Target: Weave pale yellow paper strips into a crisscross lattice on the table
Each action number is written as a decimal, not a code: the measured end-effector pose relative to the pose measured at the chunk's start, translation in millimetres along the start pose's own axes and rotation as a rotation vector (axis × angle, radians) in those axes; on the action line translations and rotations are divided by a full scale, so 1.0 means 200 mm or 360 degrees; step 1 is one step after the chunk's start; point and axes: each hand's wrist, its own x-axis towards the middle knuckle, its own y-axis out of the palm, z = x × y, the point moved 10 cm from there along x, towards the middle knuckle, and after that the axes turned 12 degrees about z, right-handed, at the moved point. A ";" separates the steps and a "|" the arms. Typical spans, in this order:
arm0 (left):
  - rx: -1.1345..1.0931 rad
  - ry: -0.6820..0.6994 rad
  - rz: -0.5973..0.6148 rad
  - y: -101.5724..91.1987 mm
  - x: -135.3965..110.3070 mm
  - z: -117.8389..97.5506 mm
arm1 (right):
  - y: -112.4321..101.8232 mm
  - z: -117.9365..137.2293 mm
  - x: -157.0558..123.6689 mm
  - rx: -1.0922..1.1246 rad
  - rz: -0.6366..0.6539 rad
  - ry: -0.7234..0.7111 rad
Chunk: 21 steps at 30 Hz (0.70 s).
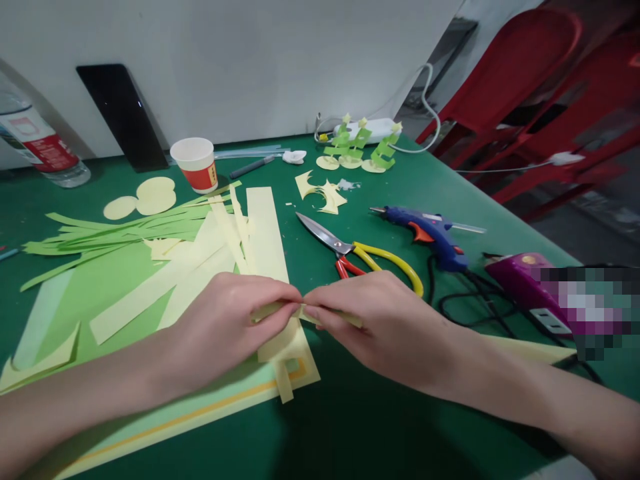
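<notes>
My left hand point(237, 323) and my right hand point(385, 323) meet at the fingertips over the front of the table. Both pinch a narrow pale yellow paper strip point(353, 320), mostly hidden by my fingers. Beneath them, wide pale yellow strips point(267, 227) and green sheets point(120, 287) overlap in a loose pile. Thin green strips point(125, 230) lie across its back. Just beyond my right hand rest scissors point(325, 235) with one red and one yellow handle, their blades looking closed.
A blue glue gun point(425, 230) and a purple power strip point(530, 293) with black cords lie at right. Behind are a paper cup point(196, 167), a dark phone point(123, 117), a bottle point(45, 143), paper discs point(155, 195), scraps point(327, 195) and small green paper figures point(357, 139).
</notes>
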 end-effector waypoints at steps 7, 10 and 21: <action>0.0019 -0.0090 -0.0035 -0.04 0.01 0.05 | -0.04 0.01 0.01 -0.0192 -0.0191 0.0086; -0.0059 -0.0159 -0.0046 -0.08 0.00 0.11 | -0.06 -0.02 -0.01 -0.0204 -0.0232 0.0147; 0.0008 -0.0321 -0.0077 -0.17 0.00 0.25 | -0.06 -0.13 -0.04 -0.0049 -0.0106 0.0254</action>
